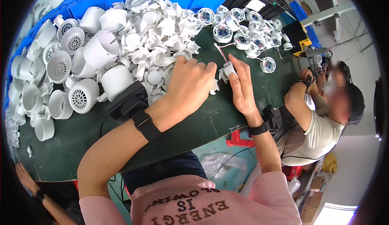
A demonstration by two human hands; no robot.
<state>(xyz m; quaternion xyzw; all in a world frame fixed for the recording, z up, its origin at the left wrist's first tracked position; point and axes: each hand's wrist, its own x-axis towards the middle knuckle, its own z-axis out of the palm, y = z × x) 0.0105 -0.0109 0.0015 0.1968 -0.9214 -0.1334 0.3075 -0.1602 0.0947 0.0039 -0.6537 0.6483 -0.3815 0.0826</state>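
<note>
Head view: the right hand (243, 88) pinches a small white plastic fan impeller (227, 71) above the dark green worktop (194, 123); the left hand (190, 85) lies flat, open, on piled glossy impellers (158, 34).

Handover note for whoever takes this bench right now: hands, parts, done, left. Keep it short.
Left hand: palm down on the edge of the white fan-blade pile, grip not visible.
Right hand: fingers closed on one white fan blade on the green table, a red wire just beyond it.
Round motor units lie further back; white housings at left.
Done: cannot tell.
Left: large piles of all three parts.
</note>
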